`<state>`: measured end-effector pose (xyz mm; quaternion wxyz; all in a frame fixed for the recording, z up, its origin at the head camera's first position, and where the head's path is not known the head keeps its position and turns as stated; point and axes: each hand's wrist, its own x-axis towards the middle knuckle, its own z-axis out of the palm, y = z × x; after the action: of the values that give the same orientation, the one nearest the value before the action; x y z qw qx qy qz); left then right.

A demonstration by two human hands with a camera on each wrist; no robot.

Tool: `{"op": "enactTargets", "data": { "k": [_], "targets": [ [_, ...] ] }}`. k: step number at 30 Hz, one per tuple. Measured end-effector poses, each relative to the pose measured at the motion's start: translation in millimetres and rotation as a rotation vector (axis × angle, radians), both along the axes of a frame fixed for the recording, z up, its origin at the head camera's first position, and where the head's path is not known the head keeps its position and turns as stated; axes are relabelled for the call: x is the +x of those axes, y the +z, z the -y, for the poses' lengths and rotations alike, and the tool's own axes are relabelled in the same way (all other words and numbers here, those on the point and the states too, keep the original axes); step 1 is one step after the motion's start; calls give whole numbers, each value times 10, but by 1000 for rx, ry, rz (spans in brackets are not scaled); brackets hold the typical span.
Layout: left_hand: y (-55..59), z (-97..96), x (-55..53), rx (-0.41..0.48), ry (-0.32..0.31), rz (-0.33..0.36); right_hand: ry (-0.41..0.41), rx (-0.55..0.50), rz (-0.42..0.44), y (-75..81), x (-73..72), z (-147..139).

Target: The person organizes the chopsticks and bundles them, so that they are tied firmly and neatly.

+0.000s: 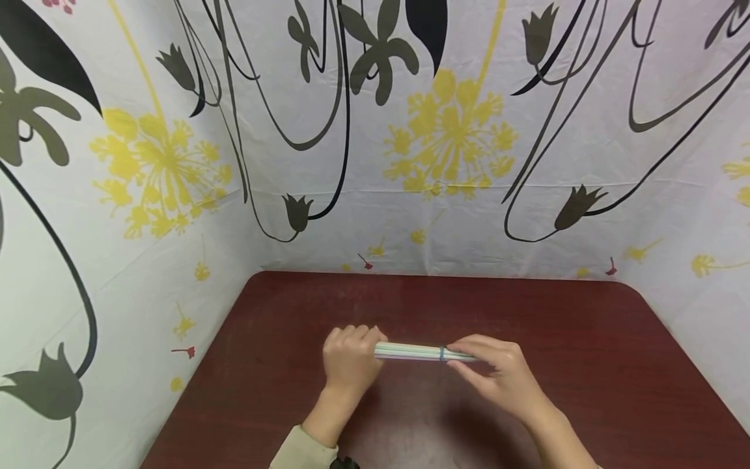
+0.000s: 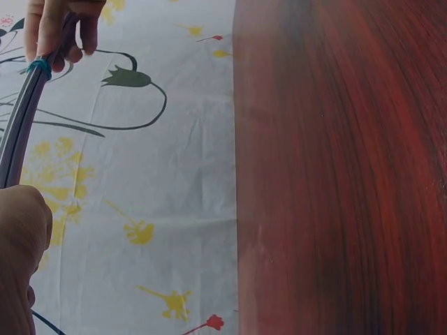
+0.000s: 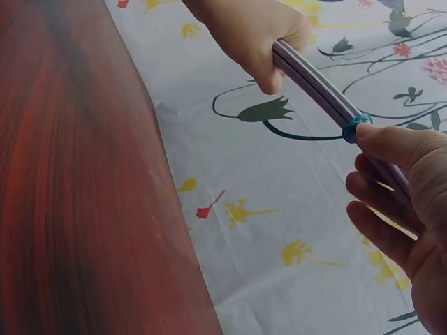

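A slim bundle of pale, straw-like sticks (image 1: 408, 351) is held level above the table, with a blue band (image 1: 442, 354) around it toward the right end. My left hand (image 1: 353, 357) grips the left end in a fist, which hides that end. Thumb and fingers of my right hand (image 1: 502, 372) pinch the bundle right beside the band. In the right wrist view, the right thumb lies against the blue band (image 3: 357, 128), and the bundle (image 3: 318, 84) runs from there to the left fist. The left wrist view has the bundle (image 2: 24, 118) at its left edge.
A dark red-brown wooden table (image 1: 281, 306) with rounded far corners lies below the hands. White cloth (image 1: 375, 241) with yellow, grey and black flower prints hangs behind and along both sides of it. A light sleeve (image 1: 305, 449) covers the left forearm.
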<state>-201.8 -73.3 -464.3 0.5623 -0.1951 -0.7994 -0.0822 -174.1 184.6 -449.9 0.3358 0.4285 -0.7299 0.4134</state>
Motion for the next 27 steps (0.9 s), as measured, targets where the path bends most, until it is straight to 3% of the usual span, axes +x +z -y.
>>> {"op": "enactTargets", "data": {
  "k": [5, 12, 15, 23, 27],
  "targets": [
    [11, -21, 18, -14, 1, 6, -15, 72, -31, 70, 25, 17],
    [-2, -60, 51, -7, 3, 4, -143, 234, -110, 154, 78, 94],
    [-24, -54, 50, -9, 4, 3, -151, 280, -108, 150, 87, 132],
    [-43, 9, 47, 2, 1, 16, -159, 187, -85, 120, 127, 81],
    [-57, 25, 53, -3, 13, 36, -165, 215, -78, 118, 127, 84]
  ]
}}
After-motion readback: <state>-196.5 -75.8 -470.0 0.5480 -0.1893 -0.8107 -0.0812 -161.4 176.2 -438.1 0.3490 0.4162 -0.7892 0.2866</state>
